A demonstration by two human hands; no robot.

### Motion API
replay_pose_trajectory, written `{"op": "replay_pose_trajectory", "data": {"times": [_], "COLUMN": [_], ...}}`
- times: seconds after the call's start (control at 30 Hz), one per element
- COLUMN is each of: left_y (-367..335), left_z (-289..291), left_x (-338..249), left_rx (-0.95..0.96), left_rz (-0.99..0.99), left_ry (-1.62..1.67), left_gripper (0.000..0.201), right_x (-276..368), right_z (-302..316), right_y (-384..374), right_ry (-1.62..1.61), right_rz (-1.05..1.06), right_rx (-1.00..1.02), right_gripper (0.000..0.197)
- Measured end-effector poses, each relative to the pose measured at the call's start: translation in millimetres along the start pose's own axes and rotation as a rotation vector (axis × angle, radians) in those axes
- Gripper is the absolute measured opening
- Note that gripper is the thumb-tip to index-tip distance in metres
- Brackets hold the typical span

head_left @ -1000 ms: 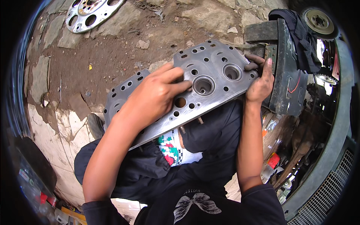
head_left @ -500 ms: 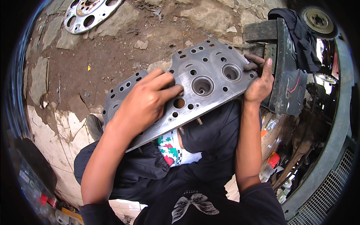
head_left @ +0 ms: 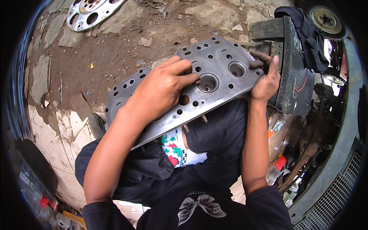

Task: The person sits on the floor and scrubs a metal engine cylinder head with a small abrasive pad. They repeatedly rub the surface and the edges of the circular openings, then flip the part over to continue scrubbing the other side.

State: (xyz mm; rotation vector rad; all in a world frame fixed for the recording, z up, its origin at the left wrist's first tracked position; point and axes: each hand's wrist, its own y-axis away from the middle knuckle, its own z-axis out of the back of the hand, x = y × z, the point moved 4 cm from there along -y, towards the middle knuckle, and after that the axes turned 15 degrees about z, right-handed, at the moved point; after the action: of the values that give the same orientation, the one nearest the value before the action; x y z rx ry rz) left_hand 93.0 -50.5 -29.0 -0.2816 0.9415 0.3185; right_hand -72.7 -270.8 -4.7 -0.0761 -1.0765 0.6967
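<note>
A grey metal engine cylinder head (head_left: 219,64) rests tilted across my lap, flat face up, with two deep round valve seats and many small holes. My left hand (head_left: 163,86) lies over its middle with fingers curled, the fingertips against the face beside the nearer valve seat (head_left: 208,82). Whatever is under those fingers, if anything, is hidden. At the right end, my right hand (head_left: 266,82) holds the cylinder head by its edge, thumb and fingers around the corner. Below the lower edge, short metal stems (head_left: 204,119) stick out.
A round metal plate with large holes (head_left: 83,23) lies on the dirt at the far left. To the right stands a dark box-like part (head_left: 293,92) with a black strap (head_left: 304,36) over it, close to my right hand. A green metal frame with a grille (head_left: 337,188) curves along the right.
My left hand has slid right and slightly away across the face, toward the nearer valve seat. The right hand keeps its hold, and the cylinder head has barely shifted.
</note>
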Motion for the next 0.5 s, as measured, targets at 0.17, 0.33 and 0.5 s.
{"op": "replay_pose_trajectory", "data": {"times": [0.17,0.33,0.5], "left_y": [30.2,13.4,18.6], "left_z": [20.3,10.5,9.3], "left_x": [0.8,-4.0,-6.0], "left_rx": [0.071,0.023,0.045], "left_rz": [0.086,0.025,0.042], "left_ry": [-0.026,-0.005,0.027], "left_gripper": [0.045,0.044,0.047], "right_x": [5.6,5.2,7.1], "right_z": [3.3,0.4,1.1], "right_y": [0.5,2.4,0.7], "right_ry": [0.041,0.031,0.021], "right_rz": [-0.004,0.003,0.017], "right_rx": [0.001,0.006,0.009], "right_gripper": [0.074,0.074,0.074]}}
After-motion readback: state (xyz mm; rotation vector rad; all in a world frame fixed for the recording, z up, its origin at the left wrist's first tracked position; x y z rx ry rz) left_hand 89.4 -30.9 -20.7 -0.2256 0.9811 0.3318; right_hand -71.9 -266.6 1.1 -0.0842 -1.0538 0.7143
